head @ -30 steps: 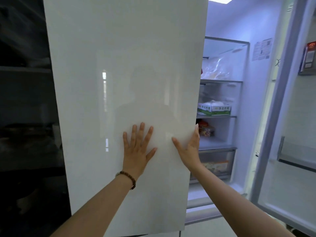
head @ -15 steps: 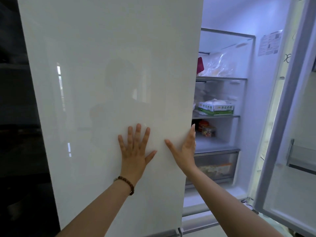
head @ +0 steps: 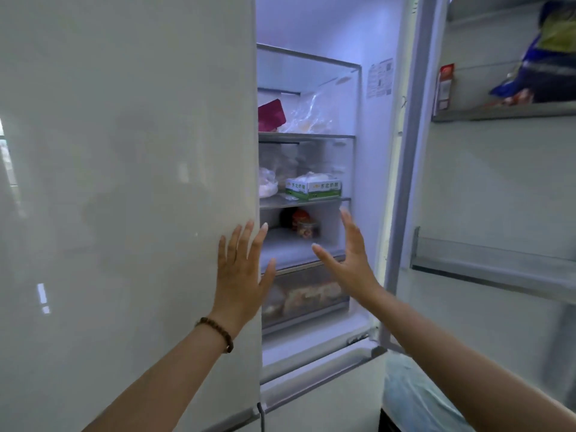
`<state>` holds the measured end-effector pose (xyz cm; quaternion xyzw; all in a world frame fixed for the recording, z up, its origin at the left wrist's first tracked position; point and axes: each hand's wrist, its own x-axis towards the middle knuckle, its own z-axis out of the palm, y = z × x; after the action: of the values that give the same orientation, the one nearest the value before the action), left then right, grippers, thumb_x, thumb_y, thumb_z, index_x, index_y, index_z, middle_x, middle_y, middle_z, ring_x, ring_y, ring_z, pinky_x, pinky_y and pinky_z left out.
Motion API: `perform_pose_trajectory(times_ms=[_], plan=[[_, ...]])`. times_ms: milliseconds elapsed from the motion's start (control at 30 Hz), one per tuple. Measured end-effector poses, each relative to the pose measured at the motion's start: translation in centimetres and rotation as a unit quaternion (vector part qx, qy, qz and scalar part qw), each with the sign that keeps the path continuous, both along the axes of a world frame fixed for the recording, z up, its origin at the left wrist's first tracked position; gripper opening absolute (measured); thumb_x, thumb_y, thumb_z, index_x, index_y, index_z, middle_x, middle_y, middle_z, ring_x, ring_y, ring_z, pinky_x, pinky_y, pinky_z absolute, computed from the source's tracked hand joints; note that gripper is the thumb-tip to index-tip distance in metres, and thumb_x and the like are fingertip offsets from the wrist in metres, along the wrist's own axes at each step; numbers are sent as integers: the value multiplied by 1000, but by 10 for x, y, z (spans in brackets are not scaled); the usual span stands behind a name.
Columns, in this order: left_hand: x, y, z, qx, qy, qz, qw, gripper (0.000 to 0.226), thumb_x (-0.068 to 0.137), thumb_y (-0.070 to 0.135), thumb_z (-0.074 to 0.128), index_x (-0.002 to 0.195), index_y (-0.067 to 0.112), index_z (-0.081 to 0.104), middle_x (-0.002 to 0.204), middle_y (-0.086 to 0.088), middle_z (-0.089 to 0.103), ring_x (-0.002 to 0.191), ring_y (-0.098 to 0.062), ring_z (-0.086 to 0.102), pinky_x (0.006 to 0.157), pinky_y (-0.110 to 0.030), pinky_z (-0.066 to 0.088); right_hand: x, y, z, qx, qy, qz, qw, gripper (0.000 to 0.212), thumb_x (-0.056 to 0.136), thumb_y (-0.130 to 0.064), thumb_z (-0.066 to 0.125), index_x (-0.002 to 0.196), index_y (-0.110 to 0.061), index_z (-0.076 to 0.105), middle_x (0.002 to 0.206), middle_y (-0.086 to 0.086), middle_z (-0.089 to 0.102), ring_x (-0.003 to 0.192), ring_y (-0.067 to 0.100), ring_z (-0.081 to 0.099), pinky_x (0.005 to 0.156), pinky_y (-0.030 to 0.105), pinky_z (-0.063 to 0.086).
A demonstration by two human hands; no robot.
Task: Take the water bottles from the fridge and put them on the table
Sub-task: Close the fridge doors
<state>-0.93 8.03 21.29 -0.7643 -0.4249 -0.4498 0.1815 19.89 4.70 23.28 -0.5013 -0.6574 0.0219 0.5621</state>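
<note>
The fridge's white left door [head: 131, 182] fills the left of the view. My left hand [head: 241, 272] lies flat with straight fingers against that door's right edge. My right hand [head: 349, 260] floats open in front of the lit fridge interior [head: 311, 244], touching nothing. The right door [head: 498, 188] stands swung open. No water bottle shows on the visible shelves or in the door racks.
Shelves hold a green-and-white box [head: 313, 187], a clear bag [head: 307, 115], a red packet [head: 271, 115], a small jar [head: 307, 227] and a clear drawer [head: 305, 297]. A red-topped carton [head: 444, 87] and a blue-yellow bag [head: 548, 57] sit in the right door rack.
My right hand has come off the left door's edge and moved right, in front of the shelves. The left door sits further left in view, and more of the interior shows.
</note>
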Motion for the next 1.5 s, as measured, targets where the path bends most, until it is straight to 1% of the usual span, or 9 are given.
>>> perform_pose_trajectory(times_ms=[267, 500, 733, 867, 967, 1167, 1300, 1400, 1500], plan=[[194, -35, 9, -30, -13, -88, 996, 55, 91, 46, 32, 140, 22, 29, 146, -10, 38, 135, -28, 31, 113, -46, 15, 205, -95, 34, 62, -12, -111, 992, 86, 77, -59, 54, 147, -24, 17, 154, -6, 21, 140, 5, 19, 114, 27, 16], [360, -87, 15, -121, -4, -109, 987, 73, 85, 66, 16, 146, 25, 19, 154, -3, 19, 143, -21, 11, 118, -41, 2, 366, -156, 49, 103, 35, -167, 980, 91, 70, -53, 67, 144, -27, 21, 150, 0, 24, 136, 6, 22, 109, 26, 19], [486, -128, 34, -244, 26, -162, 956, 64, 91, 62, 22, 141, 24, 33, 147, 0, 39, 139, -19, 27, 117, -41, 11, 468, -153, 35, -70, 172, -140, 973, 117, 58, -62, 69, 147, -33, 0, 158, -4, 2, 146, 18, 7, 117, 48, 15], [507, -137, 38, -256, 15, -145, 956, 95, 75, 79, -1, 92, 16, 68, 89, -2, 73, 85, -18, 64, 100, -39, 34, 481, -147, 25, -142, 206, -69, 966, 125, 51, -71, 68, 147, -36, -3, 159, -2, 7, 145, 17, 14, 117, 43, 18], [506, -145, 42, -262, 7, -132, 956, 95, 78, 77, 4, 69, 9, 70, 50, 5, 58, 60, -18, 59, 95, -36, 38, 476, -146, 20, -141, 218, -61, 964, 125, 47, -73, 70, 146, -39, 0, 159, 3, 10, 145, 20, 16, 117, 44, 18], [482, -157, 41, -248, -25, -133, 959, 95, 76, 75, 8, 61, 2, 67, 44, 5, 53, 50, -19, 57, 90, -30, 39, 456, -155, 10, -81, 250, -82, 961, 123, 45, -87, 56, 146, -31, 14, 154, 1, 19, 144, 22, 17, 116, 50, 19], [447, -159, 43, -239, 42, -72, 967, 94, 68, 83, 0, 53, 8, 54, 51, -11, 54, 47, -24, 50, 55, -23, 37, 425, -180, 9, -36, 256, -59, 964, 98, 54, -86, 48, 127, -22, 35, 118, 3, 48, 109, 15, 48, 94, 33, 42], [417, -164, 49, -238, 23, -69, 969, 90, 66, 83, 1, 83, 19, 62, 66, 0, 61, 58, -14, 54, 57, -26, 43, 393, -192, 11, -13, 252, -6, 968, 80, 74, -74, 48, 129, -17, 35, 98, 18, 55, 81, 9, 54, 76, 30, 40], [385, -174, 52, -219, -40, -107, 969, 96, 63, 89, 3, 133, 33, 39, 110, 3, 63, 87, -10, 59, 79, -34, 53, 357, -196, 7, -8, 288, 42, 957, 61, 95, -40, 39, 147, -13, 22, 154, 7, 28, 128, -6, 28, 104, 14, 20]])
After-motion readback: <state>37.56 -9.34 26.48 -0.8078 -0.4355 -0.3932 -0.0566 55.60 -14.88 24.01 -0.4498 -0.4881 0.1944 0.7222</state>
